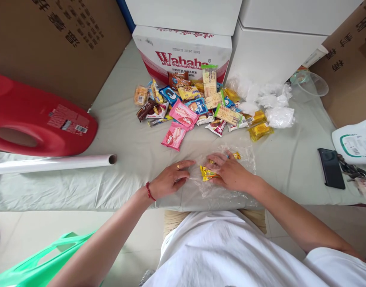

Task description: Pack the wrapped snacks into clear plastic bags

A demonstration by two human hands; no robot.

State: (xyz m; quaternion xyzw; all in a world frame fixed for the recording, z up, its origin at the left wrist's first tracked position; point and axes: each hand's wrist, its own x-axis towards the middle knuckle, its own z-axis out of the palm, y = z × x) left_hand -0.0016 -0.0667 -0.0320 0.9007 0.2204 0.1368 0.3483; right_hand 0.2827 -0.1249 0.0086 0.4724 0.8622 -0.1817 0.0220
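On the green-grey cloth in front of me lies a clear plastic bag [245,157], thin and crumpled. My left hand [171,179], with a ring and a red bracelet at its wrist, pinches the bag's left edge between thumb and fingers. A yellow snack packet [208,174] sits at the bag, under the fingers of my right hand [231,171], which are curled round it. Whether the packet is wholly inside the plastic, I cannot tell. Just beyond, two pink wafer packets [174,136] lie at the front of a heap of wrapped snacks [197,103].
Behind the heap stands a white-and-red water carton [183,56]. Crumpled clear bags [278,113] lie to its right. At left are a red jug [42,119] and a white roll [56,163]. A phone [331,168], keys [355,171] and a white bottle [356,141] rest at right.
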